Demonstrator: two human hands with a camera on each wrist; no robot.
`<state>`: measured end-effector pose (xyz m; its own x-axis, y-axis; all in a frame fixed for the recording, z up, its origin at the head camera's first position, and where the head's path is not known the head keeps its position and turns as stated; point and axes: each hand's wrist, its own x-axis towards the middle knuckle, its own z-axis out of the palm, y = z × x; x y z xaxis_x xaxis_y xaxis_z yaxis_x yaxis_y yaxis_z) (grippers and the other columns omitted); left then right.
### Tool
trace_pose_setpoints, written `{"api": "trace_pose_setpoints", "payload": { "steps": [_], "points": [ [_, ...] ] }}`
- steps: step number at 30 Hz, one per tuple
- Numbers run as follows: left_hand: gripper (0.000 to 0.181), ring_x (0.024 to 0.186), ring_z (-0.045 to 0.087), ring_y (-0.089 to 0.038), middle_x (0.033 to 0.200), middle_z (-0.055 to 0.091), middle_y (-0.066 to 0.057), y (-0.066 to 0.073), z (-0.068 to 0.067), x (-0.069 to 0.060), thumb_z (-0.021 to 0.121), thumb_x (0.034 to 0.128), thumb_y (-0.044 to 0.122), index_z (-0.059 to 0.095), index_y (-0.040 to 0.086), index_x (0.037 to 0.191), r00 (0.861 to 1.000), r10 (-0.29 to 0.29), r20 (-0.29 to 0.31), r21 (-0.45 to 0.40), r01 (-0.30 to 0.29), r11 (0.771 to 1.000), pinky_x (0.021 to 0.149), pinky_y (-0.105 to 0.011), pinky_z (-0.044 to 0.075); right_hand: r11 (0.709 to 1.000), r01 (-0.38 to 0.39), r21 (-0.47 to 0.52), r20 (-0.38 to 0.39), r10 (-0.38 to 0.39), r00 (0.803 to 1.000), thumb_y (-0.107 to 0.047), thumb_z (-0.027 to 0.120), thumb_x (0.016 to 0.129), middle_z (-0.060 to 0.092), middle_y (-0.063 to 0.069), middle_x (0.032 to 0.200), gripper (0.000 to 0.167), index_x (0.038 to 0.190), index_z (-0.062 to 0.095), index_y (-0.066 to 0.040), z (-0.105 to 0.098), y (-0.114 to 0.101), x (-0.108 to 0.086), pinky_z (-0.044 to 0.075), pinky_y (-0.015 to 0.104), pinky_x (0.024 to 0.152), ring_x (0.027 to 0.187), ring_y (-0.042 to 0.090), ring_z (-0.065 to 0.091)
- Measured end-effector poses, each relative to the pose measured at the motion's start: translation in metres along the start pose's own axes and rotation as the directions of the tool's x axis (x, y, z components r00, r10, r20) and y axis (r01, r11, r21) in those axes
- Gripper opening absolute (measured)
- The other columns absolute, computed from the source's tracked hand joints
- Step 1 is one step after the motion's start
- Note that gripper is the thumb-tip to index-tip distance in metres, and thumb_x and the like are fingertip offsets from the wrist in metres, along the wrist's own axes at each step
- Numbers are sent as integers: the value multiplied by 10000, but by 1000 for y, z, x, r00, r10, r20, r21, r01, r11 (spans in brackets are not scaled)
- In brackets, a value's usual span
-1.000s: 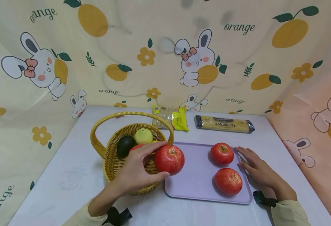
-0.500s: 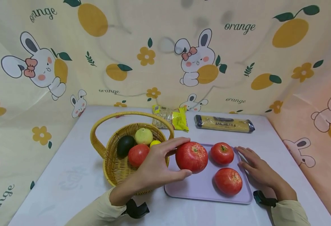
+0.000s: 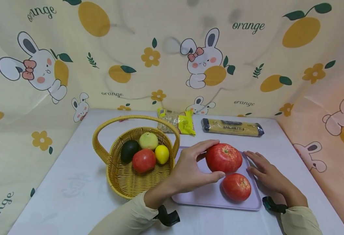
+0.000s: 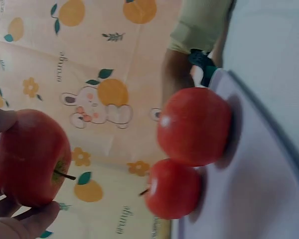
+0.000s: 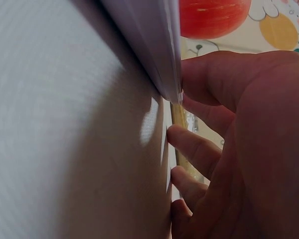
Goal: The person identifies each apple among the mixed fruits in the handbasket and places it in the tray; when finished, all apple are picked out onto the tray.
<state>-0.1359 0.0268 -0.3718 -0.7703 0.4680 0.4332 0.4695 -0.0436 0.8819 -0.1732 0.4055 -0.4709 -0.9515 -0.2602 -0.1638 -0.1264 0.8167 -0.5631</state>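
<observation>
My left hand [image 3: 189, 171] holds a red apple [image 3: 224, 158] between thumb and fingers, above the lilac tray [image 3: 198, 199]. Its stem shows in the left wrist view, where this apple [image 4: 30, 157] hangs apart from two others. One red apple [image 3: 236, 187] sits on the tray's near right part. Another apple [image 4: 173, 188] stands beyond it and is hidden in the head view behind the held one. At the tray's right edge lies my right hand [image 3: 267, 173], its thumb touching the rim [image 5: 172, 59] and its other fingertips on the tabletop.
Left of the tray stands a wicker basket [image 3: 111, 176] with a tall handle, holding a red fruit [image 3: 144, 160], a lemon [image 3: 162, 154], a pale green round fruit [image 3: 148, 141] and a dark avocado [image 3: 130, 151]. Behind are a yellow bag [image 3: 186, 124] and a spaghetti pack [image 3: 233, 127].
My left hand has carried the apple rightward from beside the basket to over the tray's right part. The lemon and the red fruit in the basket are now uncovered. My right hand stays put.
</observation>
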Motion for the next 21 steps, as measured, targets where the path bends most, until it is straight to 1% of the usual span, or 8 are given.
{"api": "trace_pose_setpoints", "payload": {
  "steps": [3, 6, 10, 13, 16, 18, 21],
  "points": [
    [756, 1382, 646, -131, 1558, 627, -68, -7, 7, 2, 894, 877, 82, 571, 94, 1560, 1000, -12, -25, -4, 12, 1000, 1107, -245, 552, 1000, 3, 13, 1, -3, 1000, -389, 671, 1080, 247, 295, 1774, 777, 1745, 301, -234, -1, 0, 0, 234, 953, 1074, 1628, 626, 66],
    [755, 1395, 634, -126, 1564, 622, -70, -13, 14, 2, 887, 879, 77, 565, 83, 1562, 998, -27, -52, -5, 27, 1000, 1109, -238, 546, 1000, 1, 17, -2, -1, 1000, -386, 671, 1080, 244, 298, 1774, 775, 1745, 302, -235, -1, -1, 0, 218, 954, 1082, 1631, 624, 54],
    [745, 1384, 636, -117, 1549, 636, -56, -24, 23, -1, 882, 893, 120, 560, 76, 1563, 995, -36, -88, 33, 39, 999, 1094, -230, 549, 1000, -1, 13, -7, 1, 1000, -375, 673, 1079, 247, 308, 1768, 775, 1743, 304, -220, -2, -2, -1, 225, 955, 1077, 1627, 627, 57],
    [737, 1351, 655, -123, 1527, 654, -56, -36, 30, -4, 885, 895, 155, 569, 73, 1555, 990, -51, -135, 71, 61, 996, 1089, -235, 555, 1000, -2, 13, -6, 2, 1000, -372, 675, 1078, 246, 307, 1769, 776, 1742, 305, -218, -2, -2, -1, 231, 955, 1074, 1629, 625, 58],
    [736, 1335, 671, -148, 1521, 659, -76, -49, 35, -6, 890, 885, 151, 579, 66, 1546, 976, -83, -203, 85, 102, 991, 1106, -258, 556, 1000, -2, 19, -1, 2, 1000, -377, 673, 1079, 239, 308, 1771, 779, 1745, 299, -225, -1, -2, -2, 229, 957, 1073, 1630, 623, 53],
    [735, 1321, 684, -161, 1513, 666, -83, -58, 38, -7, 894, 874, 149, 590, 68, 1539, 962, -98, -256, 104, 128, 986, 1111, -266, 560, 1000, 2, 24, 1, -2, 1000, -376, 670, 1081, 236, 310, 1771, 776, 1746, 298, -229, -1, -1, -2, 222, 958, 1074, 1630, 623, 52],
    [733, 1308, 698, -181, 1492, 683, -90, -70, 40, -8, 903, 852, 138, 611, 68, 1521, 941, -99, -323, 140, 151, 979, 1111, -290, 574, 1000, 15, 24, -1, -15, 1000, -372, 663, 1085, 241, 312, 1769, 767, 1746, 299, -235, -2, -1, -2, 222, 960, 1073, 1628, 625, 61]
  ]
}}
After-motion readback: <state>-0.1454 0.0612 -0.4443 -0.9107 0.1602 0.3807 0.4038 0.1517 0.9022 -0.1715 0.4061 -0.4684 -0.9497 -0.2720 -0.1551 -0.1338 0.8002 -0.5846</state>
